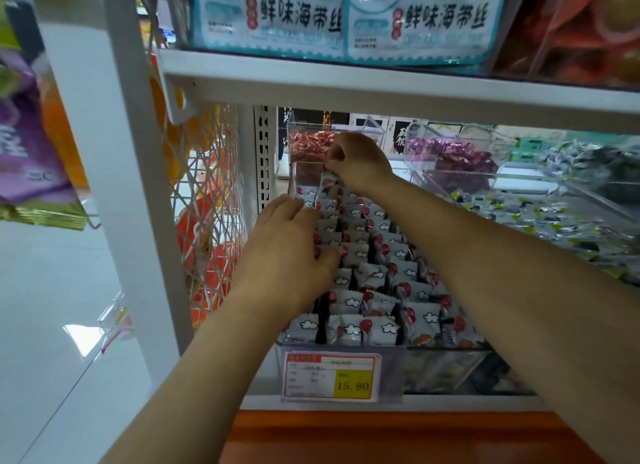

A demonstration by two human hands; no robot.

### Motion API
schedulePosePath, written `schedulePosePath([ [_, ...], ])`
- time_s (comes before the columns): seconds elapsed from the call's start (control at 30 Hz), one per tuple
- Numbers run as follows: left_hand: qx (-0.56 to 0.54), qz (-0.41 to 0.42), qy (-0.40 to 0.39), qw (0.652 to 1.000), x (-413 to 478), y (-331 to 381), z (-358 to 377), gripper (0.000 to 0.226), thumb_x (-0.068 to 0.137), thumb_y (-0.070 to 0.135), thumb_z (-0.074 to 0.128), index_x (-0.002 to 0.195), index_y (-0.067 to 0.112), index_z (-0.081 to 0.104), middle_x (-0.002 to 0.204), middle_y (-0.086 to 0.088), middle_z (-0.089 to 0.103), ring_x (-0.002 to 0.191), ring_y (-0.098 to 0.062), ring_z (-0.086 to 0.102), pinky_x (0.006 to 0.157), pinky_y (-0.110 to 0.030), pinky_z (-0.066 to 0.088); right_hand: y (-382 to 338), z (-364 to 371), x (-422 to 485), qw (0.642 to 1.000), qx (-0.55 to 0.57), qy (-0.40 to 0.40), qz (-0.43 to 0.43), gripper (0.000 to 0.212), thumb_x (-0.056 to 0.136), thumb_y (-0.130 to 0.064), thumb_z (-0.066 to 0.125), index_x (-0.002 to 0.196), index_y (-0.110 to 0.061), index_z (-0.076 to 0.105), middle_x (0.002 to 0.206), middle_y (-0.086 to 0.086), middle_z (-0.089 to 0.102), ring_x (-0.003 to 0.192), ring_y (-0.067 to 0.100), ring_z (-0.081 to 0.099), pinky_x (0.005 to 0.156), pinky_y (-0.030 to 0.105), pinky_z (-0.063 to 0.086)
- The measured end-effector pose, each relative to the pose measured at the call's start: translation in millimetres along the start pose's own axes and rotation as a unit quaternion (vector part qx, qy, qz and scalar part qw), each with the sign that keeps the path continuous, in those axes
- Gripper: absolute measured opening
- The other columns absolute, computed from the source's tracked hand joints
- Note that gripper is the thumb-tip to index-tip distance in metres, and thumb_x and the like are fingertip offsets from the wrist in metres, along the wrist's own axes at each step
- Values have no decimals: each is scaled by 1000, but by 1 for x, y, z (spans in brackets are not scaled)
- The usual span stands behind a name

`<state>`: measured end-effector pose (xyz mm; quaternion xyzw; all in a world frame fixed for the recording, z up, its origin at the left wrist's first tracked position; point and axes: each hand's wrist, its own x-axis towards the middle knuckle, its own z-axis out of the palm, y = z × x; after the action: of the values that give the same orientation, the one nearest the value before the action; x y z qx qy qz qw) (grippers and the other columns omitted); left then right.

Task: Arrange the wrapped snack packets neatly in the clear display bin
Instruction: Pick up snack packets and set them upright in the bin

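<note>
White wrappers w/ a cloud and a red balloon: the snack packets (356, 254) stand in rows, front to back, inside the clear display bin (446, 370) on the lower shelf (450, 403). My right hand (360, 162) is at the bin's far end, fingers curled, pinching one packet (328, 184) by its top just above the back row. My left hand (291, 245) lies on the left column, fingers nearly straight, pressing the tops and holding nothing.

Risks, as I judge them:
- The pinch is on a thin edge, so the packet could slip & land crooked behind the row.
- The rows lean on each other. If my left hand lifts or shoves too hard, they prob. tip fwd or splay sideways.
- My right forearm crosses above the right-hand rows, and a low elbow could rake the tops out of line.
- The back end sits under the upper shelf (381, 86) and my own hand hides the slot, so the packet may go in skewed.

Surroundings:
- **Front:** a price tag (330, 377) reading 15.80 on the bin front, w/ an orange base (381, 436) under the white shelf.
- **Behind:** a clear bin of red sweets (310, 145), w/ purple sweets (453, 159) beside it.
- **Right:** grey-and-yellow packets (519, 218) in a neighbouring bin.
- **Above:** pale blue bags (301, 17) w/ big Chinese print.
- **Left:** white wire mesh (211, 173) w/ orange goods behind it, hanging purple bags (24, 134) and a glossy pale floor (45, 308).
</note>
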<state>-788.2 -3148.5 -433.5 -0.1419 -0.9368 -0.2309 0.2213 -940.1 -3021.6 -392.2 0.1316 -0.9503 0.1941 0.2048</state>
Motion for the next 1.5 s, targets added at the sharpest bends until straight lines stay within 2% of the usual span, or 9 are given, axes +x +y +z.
schedulePosePath([
  [0.3, 33, 41, 130, 990, -12, 11, -13, 32, 88, 18, 57, 116, 5, 61, 122, -12, 59, 117, -32, 45, 98, -43, 32, -3, -57, -84, 942, 239, 228, 62, 12, 94, -7, 50, 83, -6, 53, 79, -3, 53, 70, 7, 49, 59, 9, 38],
  [0.57, -90, 27, 111, 989, -31, 47, -14, 41, 96, 26, 47, 135, 13, 46, 127, -7, 52, 116, -21, 47, 93, -22, 33, 7, -93, -191, 864, 453, 171, 137, 8, 94, -9, 52, 86, -10, 52, 84, 9, 63, 57, 16, 62, 53, 28, 55],
  [0.7, -174, 2, 42, 984, -36, 52, -11, 33, 97, 30, 43, 124, 16, 55, 94, 3, 62, 74, -11, 54, 65, -19, 43, 11, -95, -214, 810, 549, 141, 153, 14, 94, -7, 50, 82, -7, 55, 72, 1, 65, 58, 12, 64, 54, 23, 54],
  [0.8, -343, -60, -3, 938, -37, 51, -12, 16, 94, 30, 48, 95, 31, 64, 74, 2, 66, 60, -13, 62, 46, -26, 50, 15, -97, -220, 769, 604, 131, 162, 13, 93, -8, 52, 82, -4, 58, 75, 1, 65, 63, 12, 65, 58, 22, 55],
  [0.97, -556, -170, -27, 813, -33, 47, -10, 23, 90, 32, 54, 75, 19, 65, 74, 0, 69, 67, -13, 66, 55, -19, 50, 21, -101, -222, 682, 706, 65, 180, 20, 83, 3, 56, 102, 4, 60, 83, 8, 66, 66, 12, 67, 62, 20, 55],
  [1.03, -615, -202, -17, 762, -32, 48, -11, 31, 90, 28, 54, 65, 11, 56, 64, -4, 63, 59, -10, 63, 53, -16, 50, 24, -101, -221, 673, 715, 53, 183, 33, 79, 3, 57, 111, 7, 57, 90, 12, 65, 69, 14, 69, 62, 20, 55],
  [1.13, -608, -201, -4, 768, -32, 49, -10, 33, 91, 27, 52, 62, 11, 50, 53, 0, 60, 50, -8, 57, 53, -15, 51, 26, -99, -221, 667, 720, 55, 182, 47, 69, 0, 60, 114, 9, 55, 96, 16, 65, 71, 16, 70, 62, 20, 56],
  [1.4, -643, -182, -31, 743, -32, 53, -13, 27, 84, 10, 56, 61, 13, 69, 67, -1, 63, 55, -6, 62, 54, -12, 50, 30, -98, -219, 668, 709, 131, 181, 7, 80, 4, 56, 84, 1, 61, 66, 7, 68, 62, 15, 69, 59, 20, 55],
  [1.5, -646, -164, -52, 744, -32, 56, -14, 28, 77, 3, 57, 56, 14, 72, 58, 3, 64, 59, -6, 66, 57, -11, 51, 34, -98, -220, 684, 685, 170, 183, 13, 86, 7, 53, 79, -2, 59, 60, 3, 66, 59, 13, 67, 58, 20, 55],
])
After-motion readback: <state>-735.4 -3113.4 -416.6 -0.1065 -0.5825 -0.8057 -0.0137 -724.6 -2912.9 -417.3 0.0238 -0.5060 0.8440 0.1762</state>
